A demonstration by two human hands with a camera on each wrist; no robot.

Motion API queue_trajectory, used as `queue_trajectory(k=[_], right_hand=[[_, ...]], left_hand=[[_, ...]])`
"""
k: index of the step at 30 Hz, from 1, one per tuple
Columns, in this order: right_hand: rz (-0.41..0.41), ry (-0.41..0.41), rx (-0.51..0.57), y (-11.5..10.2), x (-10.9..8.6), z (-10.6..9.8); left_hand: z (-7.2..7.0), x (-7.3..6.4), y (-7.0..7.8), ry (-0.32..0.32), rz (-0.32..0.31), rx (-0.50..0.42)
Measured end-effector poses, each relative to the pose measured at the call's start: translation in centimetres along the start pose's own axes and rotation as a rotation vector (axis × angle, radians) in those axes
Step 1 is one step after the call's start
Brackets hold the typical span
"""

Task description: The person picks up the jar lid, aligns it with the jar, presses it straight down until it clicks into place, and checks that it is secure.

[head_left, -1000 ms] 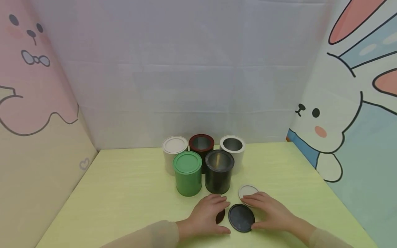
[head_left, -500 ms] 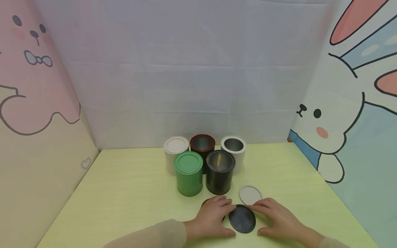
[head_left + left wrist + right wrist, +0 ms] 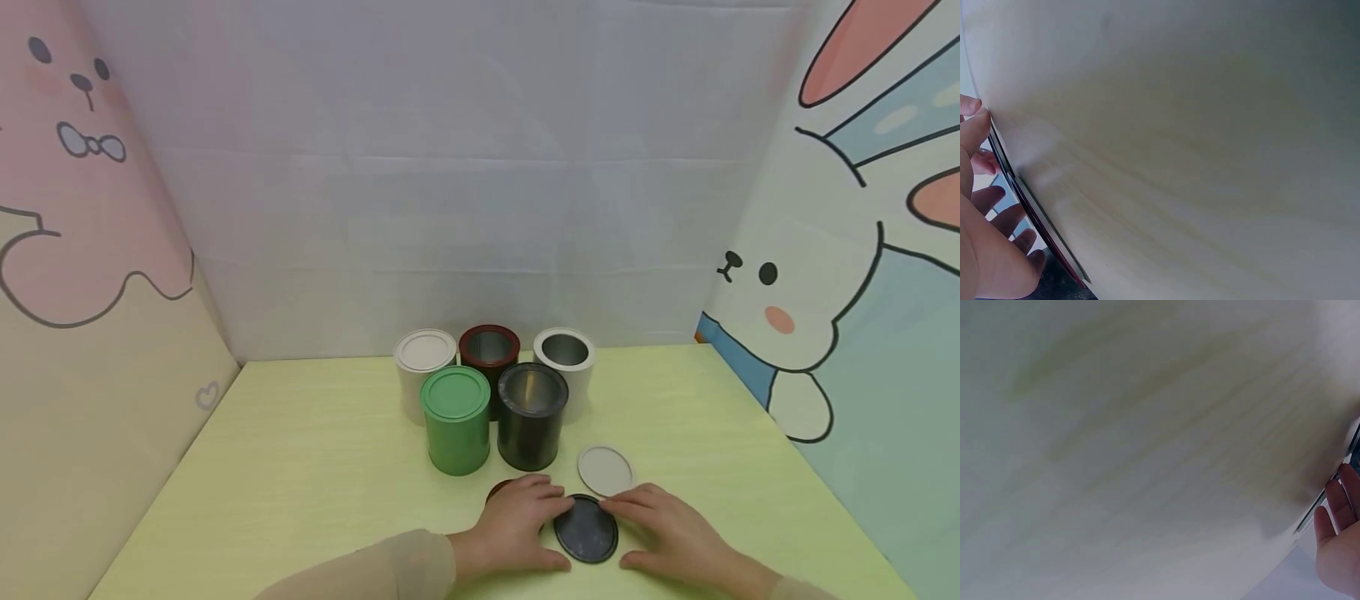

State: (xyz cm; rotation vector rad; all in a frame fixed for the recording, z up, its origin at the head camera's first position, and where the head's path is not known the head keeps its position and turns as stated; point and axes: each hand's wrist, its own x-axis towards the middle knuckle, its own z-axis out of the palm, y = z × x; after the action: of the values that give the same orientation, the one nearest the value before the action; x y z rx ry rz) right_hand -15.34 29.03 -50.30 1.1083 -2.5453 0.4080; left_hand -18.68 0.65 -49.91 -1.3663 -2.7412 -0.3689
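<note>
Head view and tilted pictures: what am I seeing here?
No machine: just a person's left hand and right hand. The wide picture is from a head camera looking down; the tilted ones are from wrist cameras. On the table stand five tins: white tin and green tin lidded; dark red tin, black tin and second white tin open. Nearer lie loose lids: pale lid, black lid, and dark red lid mostly hidden by the left hand. The hands flank the black lid; neither clearly holds anything.

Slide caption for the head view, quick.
Left grip and right grip flank a black lid, a white lid beyond, five cans behind.
</note>
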Motion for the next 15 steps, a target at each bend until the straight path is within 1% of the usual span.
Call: queue_trajectory(k=[6,15], right_hand=[[-0.012,-0.004,0.020,-0.26,0.33,0.12],[-0.017,0.013,0.028,-0.59,0.47,0.40]], left_hand=[[-0.11,0.18,0.07,-0.012,0.004,-0.018],[-0.03,0.38,0.28,0.016,0.018,-0.018]])
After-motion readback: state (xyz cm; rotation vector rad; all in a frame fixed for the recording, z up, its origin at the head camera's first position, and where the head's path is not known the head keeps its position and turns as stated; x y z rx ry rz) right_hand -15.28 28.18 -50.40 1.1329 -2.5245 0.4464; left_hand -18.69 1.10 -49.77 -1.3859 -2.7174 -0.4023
